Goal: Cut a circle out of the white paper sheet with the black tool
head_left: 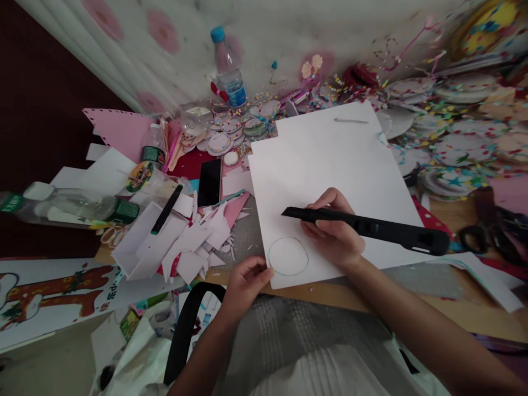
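My right hand point(336, 234) grips a black utility knife point(381, 229), its dark blade pointing left just over a large white sheet of card point(330, 159). Whether the blade touches the card, I cannot tell. A green circle outline point(289, 256) is drawn near the card's lower left corner, below the blade tip. Beside that circle, my left hand point(247, 280) pinches the card's left edge with thumb and curled fingers. Towards the card's far edge lies a thin grey stick-like piece point(351, 120).
Left of the card are paper scraps point(214, 231), a phone point(210, 182), a black marker point(166, 210) and a white open box point(140, 245). Bottles lie further left; another water bottle point(229, 71) stands behind. Decorated paper discs point(466, 143) and scissors point(490, 236) crowd the right.
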Tool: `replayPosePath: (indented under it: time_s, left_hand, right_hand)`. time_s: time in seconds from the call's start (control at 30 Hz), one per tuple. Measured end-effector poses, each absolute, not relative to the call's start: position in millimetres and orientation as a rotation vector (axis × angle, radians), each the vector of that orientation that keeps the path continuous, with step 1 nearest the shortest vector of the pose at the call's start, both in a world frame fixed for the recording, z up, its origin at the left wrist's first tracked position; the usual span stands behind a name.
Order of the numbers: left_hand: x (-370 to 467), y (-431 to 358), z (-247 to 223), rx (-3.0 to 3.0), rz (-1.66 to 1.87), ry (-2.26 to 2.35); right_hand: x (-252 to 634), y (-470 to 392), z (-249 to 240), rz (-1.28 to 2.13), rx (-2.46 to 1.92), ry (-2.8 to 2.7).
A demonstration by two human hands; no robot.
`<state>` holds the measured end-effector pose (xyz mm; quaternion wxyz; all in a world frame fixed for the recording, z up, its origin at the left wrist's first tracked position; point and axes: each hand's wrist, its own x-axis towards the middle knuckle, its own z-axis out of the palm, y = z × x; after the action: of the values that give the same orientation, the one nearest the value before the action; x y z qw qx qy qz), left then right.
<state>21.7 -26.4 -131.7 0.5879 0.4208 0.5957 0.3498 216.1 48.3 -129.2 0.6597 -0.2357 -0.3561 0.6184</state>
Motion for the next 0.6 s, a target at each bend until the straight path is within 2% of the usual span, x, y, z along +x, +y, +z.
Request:
replayPosePath:
  time_s: [0.27,0.6]
  left_hand:
    - [29.5,-25.8,-128.4,1.019,0.867,1.515]
    - [26.5,-23.9,-139.2,1.207,0.991,1.707]
  right_hand:
    - [215.8,46.4,-135.5,1.371,-0.573,-0.867]
    - [199.8,14.2,-141.1,1.2,-0.956,-1.154]
